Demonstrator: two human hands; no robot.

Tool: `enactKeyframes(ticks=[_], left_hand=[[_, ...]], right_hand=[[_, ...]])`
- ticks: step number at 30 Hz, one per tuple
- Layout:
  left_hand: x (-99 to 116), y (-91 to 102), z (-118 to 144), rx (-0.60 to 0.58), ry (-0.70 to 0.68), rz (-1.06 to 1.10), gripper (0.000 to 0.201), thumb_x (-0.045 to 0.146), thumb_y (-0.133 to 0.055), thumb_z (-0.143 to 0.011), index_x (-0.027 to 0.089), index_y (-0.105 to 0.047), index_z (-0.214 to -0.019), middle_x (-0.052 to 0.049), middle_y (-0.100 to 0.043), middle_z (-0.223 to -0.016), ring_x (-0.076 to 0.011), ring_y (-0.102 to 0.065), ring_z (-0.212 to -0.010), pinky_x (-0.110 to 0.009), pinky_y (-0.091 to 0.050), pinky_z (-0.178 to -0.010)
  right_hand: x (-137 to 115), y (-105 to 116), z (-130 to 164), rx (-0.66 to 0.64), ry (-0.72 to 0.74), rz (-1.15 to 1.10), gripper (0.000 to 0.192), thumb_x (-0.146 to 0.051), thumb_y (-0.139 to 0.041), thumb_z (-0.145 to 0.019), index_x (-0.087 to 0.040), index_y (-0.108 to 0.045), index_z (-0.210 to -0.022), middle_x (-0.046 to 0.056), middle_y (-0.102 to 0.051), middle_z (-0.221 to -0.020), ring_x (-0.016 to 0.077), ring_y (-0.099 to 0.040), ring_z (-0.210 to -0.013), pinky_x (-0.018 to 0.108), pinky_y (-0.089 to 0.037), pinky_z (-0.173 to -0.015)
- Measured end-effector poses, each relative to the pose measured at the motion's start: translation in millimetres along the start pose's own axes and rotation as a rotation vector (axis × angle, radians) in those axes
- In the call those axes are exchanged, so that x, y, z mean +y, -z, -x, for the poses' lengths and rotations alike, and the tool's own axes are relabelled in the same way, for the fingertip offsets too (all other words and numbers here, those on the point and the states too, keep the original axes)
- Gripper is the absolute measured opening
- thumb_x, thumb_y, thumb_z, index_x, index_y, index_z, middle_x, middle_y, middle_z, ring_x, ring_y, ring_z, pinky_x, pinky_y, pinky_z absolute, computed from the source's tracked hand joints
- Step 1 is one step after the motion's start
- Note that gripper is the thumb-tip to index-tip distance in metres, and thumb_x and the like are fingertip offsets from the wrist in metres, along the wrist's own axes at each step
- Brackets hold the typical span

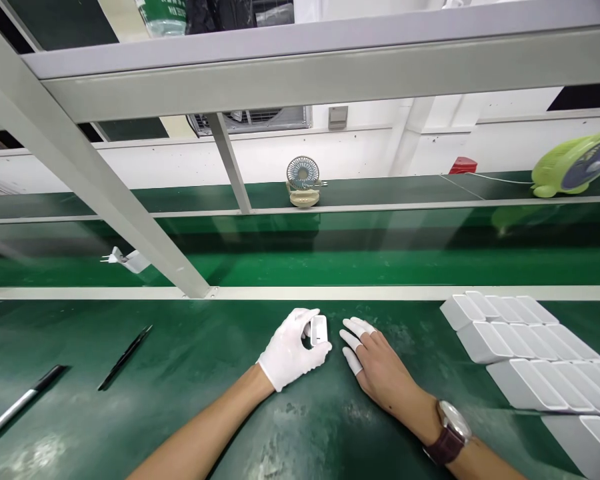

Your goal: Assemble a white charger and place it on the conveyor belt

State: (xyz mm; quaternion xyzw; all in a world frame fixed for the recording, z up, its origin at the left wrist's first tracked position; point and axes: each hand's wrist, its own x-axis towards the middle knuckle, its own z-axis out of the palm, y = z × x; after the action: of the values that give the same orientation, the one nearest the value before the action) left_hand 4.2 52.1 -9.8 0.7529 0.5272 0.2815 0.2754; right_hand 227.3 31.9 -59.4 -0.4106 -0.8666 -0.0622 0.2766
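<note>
My left hand (294,357), in a white glove, is closed around a small white plastic block (319,331) and holds it upright just above the green bench mat (195,373). My right hand (375,363) lies flat on the mat just to the right of the block, bare except for white finger cots on three fingertips, and holds nothing. A watch with a brown strap (449,435) is on my right wrist.
Rows of white blocks (530,347) lie packed together at the right. Black tweezers (125,357) and a dark pen-like tool (17,403) lie at the left. Beyond a white rail runs a green conveyor (330,260) carrying a white plug part (127,259). Two small fans (303,181) (577,163) stand behind.
</note>
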Motion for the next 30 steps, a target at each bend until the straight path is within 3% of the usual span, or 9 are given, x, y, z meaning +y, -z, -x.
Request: enactKeyframes(ticks=[6, 11, 18, 25, 30], left_hand=[[1.3, -4.2, 3.0, 0.044, 0.028, 0.002, 0.063, 0.032, -0.072, -0.074, 0.016, -0.054, -0.132, -0.010, -0.056, -0.121, -0.0198, -0.062, -0.094, -0.038, -0.055, -0.087], [2.6, -1.7, 2.7, 0.056, 0.085, 0.048, 0.069, 0.034, -0.078, -0.071, 0.020, -0.054, -0.134, -0.005, -0.055, -0.108, -0.0168, -0.059, -0.085, -0.036, -0.054, -0.084], [7.8, 2.3, -1.0, 0.020, 0.166, 0.182, 0.065, 0.025, -0.090, -0.053, 0.022, -0.065, -0.112, -0.002, -0.052, -0.106, -0.0140, -0.057, -0.080, -0.031, -0.055, -0.075], [4.9, 3.6, 1.3, 0.019, 0.103, 0.089, 0.063, 0.026, -0.076, -0.070, 0.022, -0.057, -0.129, -0.006, -0.055, -0.114, -0.0181, -0.060, -0.090, -0.038, -0.055, -0.085], [2.3, 5.7, 1.4, 0.018, 0.066, 0.043, 0.067, 0.022, -0.071, -0.073, 0.020, -0.049, -0.137, -0.010, -0.055, -0.125, -0.0227, -0.061, -0.105, -0.041, -0.054, -0.094]], right_hand=[[0.9, -1.9, 2.1, 0.015, 0.005, -0.009, 0.031, -0.014, -0.049, -0.097, -0.007, -0.060, -0.126, 0.020, -0.060, -0.130, 0.0343, -0.053, -0.126, 0.055, -0.049, -0.103], [1.8, -4.4, 4.5, 0.023, 0.015, -0.004, 0.030, -0.015, -0.049, -0.098, -0.009, -0.061, -0.125, 0.018, -0.060, -0.130, 0.0343, -0.052, -0.127, 0.054, -0.049, -0.104], [0.8, -3.2, 2.6, 0.031, 0.010, -0.003, 0.029, -0.014, -0.049, -0.098, -0.010, -0.062, -0.124, 0.018, -0.061, -0.129, 0.0339, -0.054, -0.125, 0.054, -0.051, -0.101], [1.1, -3.5, 4.2, 0.006, 0.023, -0.007, 0.032, -0.013, -0.050, -0.098, -0.007, -0.059, -0.127, 0.020, -0.059, -0.131, 0.0353, -0.049, -0.130, 0.054, -0.050, -0.102], [1.3, -3.9, 3.5, -0.001, 0.016, 0.005, 0.033, -0.013, -0.049, -0.097, -0.008, -0.059, -0.128, 0.020, -0.059, -0.132, 0.0347, -0.050, -0.130, 0.054, -0.050, -0.103]])
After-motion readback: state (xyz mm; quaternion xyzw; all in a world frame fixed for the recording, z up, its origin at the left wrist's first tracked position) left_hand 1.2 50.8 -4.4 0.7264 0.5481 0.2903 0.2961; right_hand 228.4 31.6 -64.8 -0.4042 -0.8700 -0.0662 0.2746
